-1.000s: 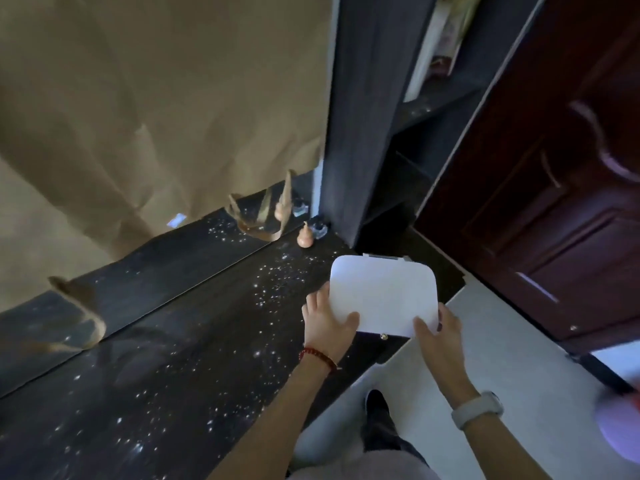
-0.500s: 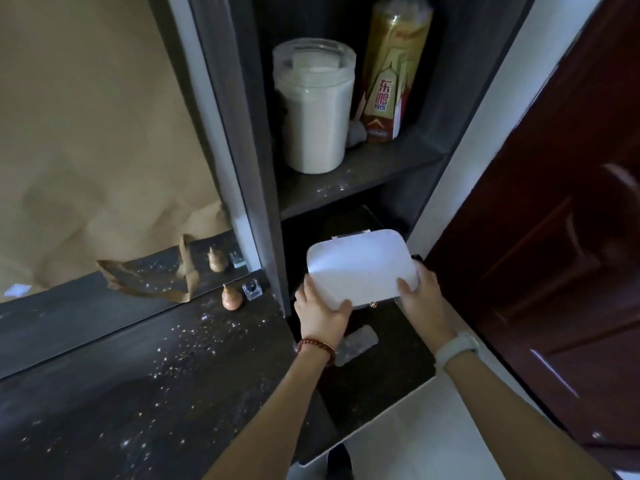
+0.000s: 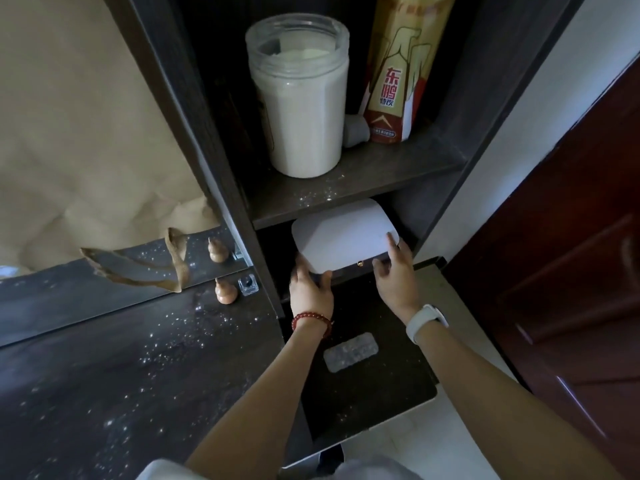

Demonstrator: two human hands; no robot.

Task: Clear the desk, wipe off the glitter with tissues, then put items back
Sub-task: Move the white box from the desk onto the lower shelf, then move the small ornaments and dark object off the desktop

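Under the lower shelf (image 3: 346, 188) of the dark cabinet, a white box (image 3: 341, 237) sits half tucked into the compartment. Her left hand (image 3: 310, 285) curls round its near left corner, gripping it; the right hand (image 3: 394, 271) lies with straight fingers against the right edge. Left of the cabinet, the desk (image 3: 104, 375) is speckled with glitter (image 3: 162, 355), and a small wooden gourd (image 3: 225, 291) stands beside a little glass bottle (image 3: 248, 284).
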